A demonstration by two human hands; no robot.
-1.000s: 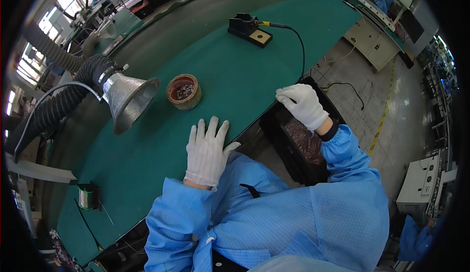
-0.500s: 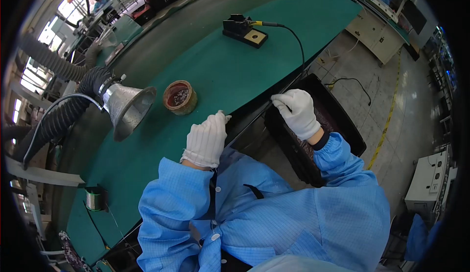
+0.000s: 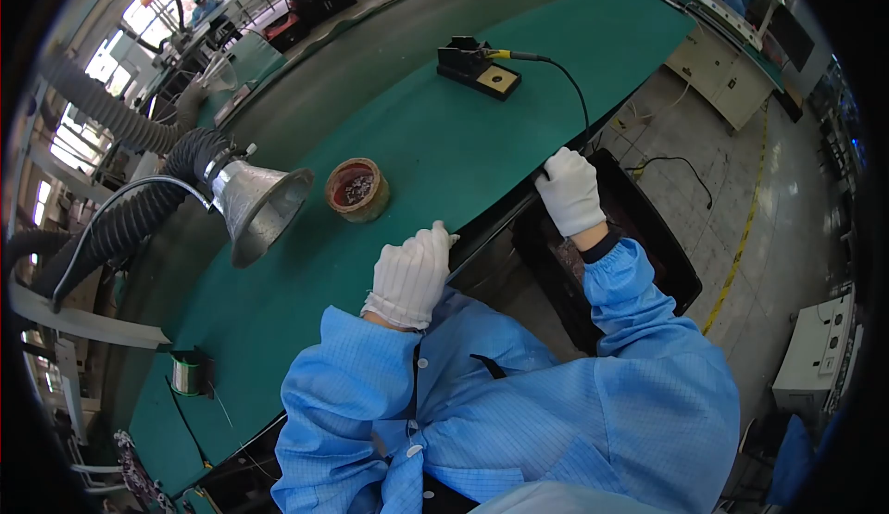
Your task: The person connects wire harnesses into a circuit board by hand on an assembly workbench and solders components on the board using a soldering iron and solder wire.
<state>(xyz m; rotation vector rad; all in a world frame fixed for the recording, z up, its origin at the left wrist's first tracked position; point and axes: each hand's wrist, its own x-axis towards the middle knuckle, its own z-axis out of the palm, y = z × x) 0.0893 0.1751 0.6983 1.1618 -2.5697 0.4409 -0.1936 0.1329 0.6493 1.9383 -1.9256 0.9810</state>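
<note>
My left hand (image 3: 412, 273), in a white glove, rests at the near edge of the green-topped table (image 3: 444, 162). Its fingers are curled together, and whatever may be inside them is hidden. Further right, my right hand (image 3: 569, 192), also white-gloved, is closed at the same table edge, above a black bin (image 3: 674, 245). Its fingertips are turned away, so I cannot make out anything in them. A round brown pot (image 3: 373, 201) with small bits inside stands beyond my left hand.
A soldering iron (image 3: 514, 55) sits in its stand (image 3: 468, 62) with a sponge, its cable running over the edge. At left are a metal extractor funnel (image 3: 243, 201) and a solder wire spool (image 3: 188, 373). A cable (image 3: 690, 167) lies on the floor.
My right hand has gone from over the bin, slightly below the edge, up against the table edge. My left hand stays closed by the edge. The whole view has shifted slightly.
</note>
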